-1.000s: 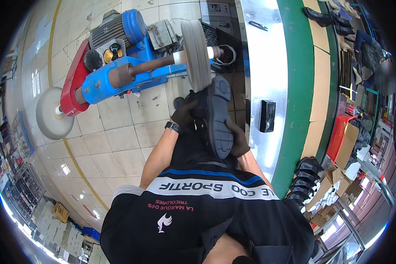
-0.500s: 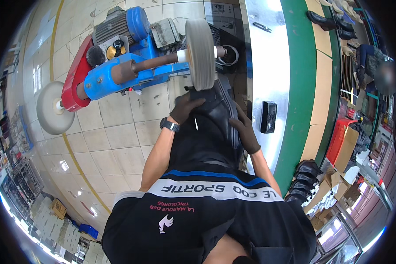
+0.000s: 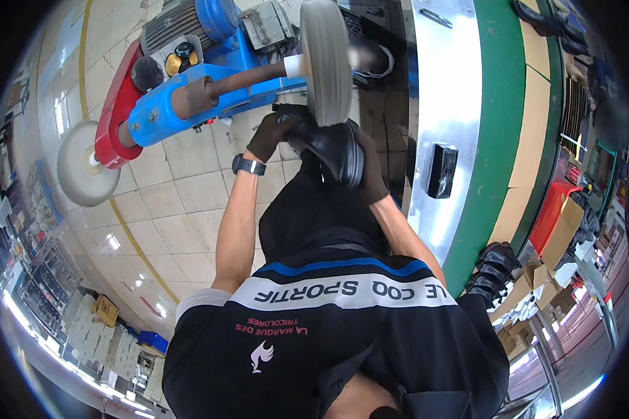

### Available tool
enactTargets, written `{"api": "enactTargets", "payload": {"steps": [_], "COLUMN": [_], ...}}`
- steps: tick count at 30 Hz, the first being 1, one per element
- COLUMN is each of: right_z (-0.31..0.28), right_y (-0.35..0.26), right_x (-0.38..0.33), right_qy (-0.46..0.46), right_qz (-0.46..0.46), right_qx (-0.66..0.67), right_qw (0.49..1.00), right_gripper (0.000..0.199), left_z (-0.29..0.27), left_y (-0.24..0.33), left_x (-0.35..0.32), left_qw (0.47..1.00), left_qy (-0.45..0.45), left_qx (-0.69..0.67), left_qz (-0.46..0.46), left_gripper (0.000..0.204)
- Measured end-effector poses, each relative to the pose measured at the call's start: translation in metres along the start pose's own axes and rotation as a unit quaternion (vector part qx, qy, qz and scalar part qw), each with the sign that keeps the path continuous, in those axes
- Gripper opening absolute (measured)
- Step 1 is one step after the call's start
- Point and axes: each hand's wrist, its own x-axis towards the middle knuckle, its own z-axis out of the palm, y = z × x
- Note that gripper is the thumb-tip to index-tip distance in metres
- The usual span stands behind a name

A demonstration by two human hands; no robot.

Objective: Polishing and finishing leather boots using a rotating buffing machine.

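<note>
Between my gloved hands is a black leather shoe (image 3: 334, 148), held at the lower edge of a spinning pale buffing wheel (image 3: 326, 66). Its rounded end and sole edge face toward me and to the right. My left hand (image 3: 276, 133), in a dark brown glove, is closed on the shoe's left part. On the other side, my right hand (image 3: 372, 167), gloved alike, grips along the sole; some of its fingers are hidden behind the shoe. The wheel sits on a brown shaft (image 3: 248, 80) of a blue machine (image 3: 161, 115).
A second white wheel (image 3: 87, 164) and red belt guard (image 3: 122, 105) are at the machine's left end. On my right runs a metal-topped bench (image 3: 444, 91) with a black block (image 3: 442, 171) on it. Black shoes (image 3: 493, 272) stand beyond the green strip (image 3: 500, 105).
Both hands have turned the shoe, so its rounded end now points toward me and right. My right hand has moved up and left. The whole view has shifted slightly.
</note>
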Motion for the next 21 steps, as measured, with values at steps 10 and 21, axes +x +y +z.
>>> {"api": "enactTargets", "payload": {"steps": [10,21], "right_z": [-0.001,-0.037], "right_y": [0.013,0.007], "right_x": [0.062,0.109], "right_qy": [-0.052,0.011], "right_qz": [0.079,0.215], "right_qx": [0.100,0.238], "right_qw": [0.990,0.947], "right_gripper": [0.049,0.039], "left_z": [-0.051,-0.056], "left_y": [-0.024,-0.038], "left_x": [0.047,0.093], "left_qw": [0.931,0.924], "left_qy": [-0.092,-0.088], "left_qx": [0.340,0.368], "left_qz": [0.092,0.043], "left_gripper": [0.031,0.028]}}
